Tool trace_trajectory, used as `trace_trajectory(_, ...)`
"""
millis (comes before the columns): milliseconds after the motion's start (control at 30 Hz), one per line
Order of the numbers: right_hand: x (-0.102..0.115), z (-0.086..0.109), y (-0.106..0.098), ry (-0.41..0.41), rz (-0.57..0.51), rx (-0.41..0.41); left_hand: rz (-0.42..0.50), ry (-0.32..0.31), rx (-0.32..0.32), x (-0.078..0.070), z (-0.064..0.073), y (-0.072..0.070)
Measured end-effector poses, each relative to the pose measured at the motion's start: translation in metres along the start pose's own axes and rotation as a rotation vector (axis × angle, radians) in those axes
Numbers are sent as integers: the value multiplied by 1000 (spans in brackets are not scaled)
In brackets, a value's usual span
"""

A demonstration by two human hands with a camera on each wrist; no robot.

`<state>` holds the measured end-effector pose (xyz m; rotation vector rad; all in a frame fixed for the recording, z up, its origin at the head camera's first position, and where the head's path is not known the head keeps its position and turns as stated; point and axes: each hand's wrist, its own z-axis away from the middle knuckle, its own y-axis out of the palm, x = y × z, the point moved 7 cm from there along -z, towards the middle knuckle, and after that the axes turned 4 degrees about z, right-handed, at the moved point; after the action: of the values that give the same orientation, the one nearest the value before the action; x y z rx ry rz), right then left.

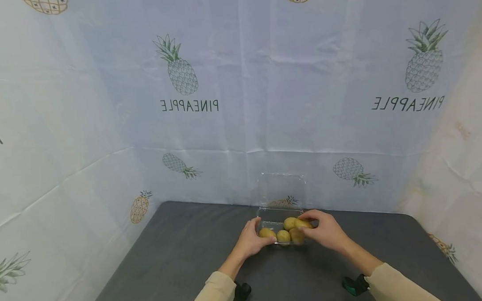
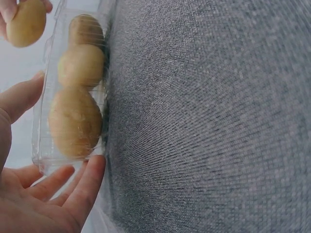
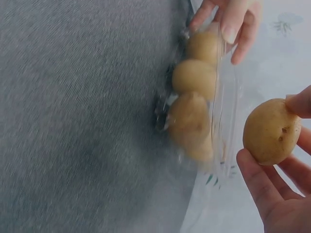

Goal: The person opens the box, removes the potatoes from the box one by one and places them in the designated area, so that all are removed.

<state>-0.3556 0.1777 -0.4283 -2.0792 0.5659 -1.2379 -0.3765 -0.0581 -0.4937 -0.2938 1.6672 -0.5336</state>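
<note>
A clear plastic clamshell container (image 1: 272,216) sits toward the back of the table, its lid (image 1: 282,184) raised against the curtain. Several yellow potatoes (image 2: 76,121) lie inside, mostly in a row along the front wall. My left hand (image 1: 250,239) holds the container's left end, thumb at the front rim and fingers around the side. Over the right end of the container, my right hand (image 1: 326,230) pinches a potato (image 3: 272,131) between thumb and fingers. In the right wrist view this potato is apart from the ones inside.
Dark grey cloth covers the table (image 1: 180,241). White curtains (image 1: 240,124) printed with pineapples stand behind and at both sides, the rear one close behind the container. Dark straps with a camera (image 1: 243,291) are at the wrists, below the beige sleeves (image 1: 216,293).
</note>
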Motion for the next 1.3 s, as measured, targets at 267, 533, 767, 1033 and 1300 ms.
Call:
trace_trajectory(267, -23, 4, -19, 73, 15, -40, -9, -3, -6, -3, 0, -3)
trace_trajectory(533, -44, 4, -29, 134, 45, -94, -6, -13, -7, -1, -1, -4)
trace_trajectory(767, -62, 1, -24, 149, 77, -136, -1, -10, -3, 1, 0, -4)
trace_trajectory(1033, -82, -1, -10, 198, 145, -140, 4, -1, 4, -1, 1, -2)
trace_trajectory(1300, -92, -1, 1, 244, 148, -96, 3, -15, 5, -1, 3, 0)
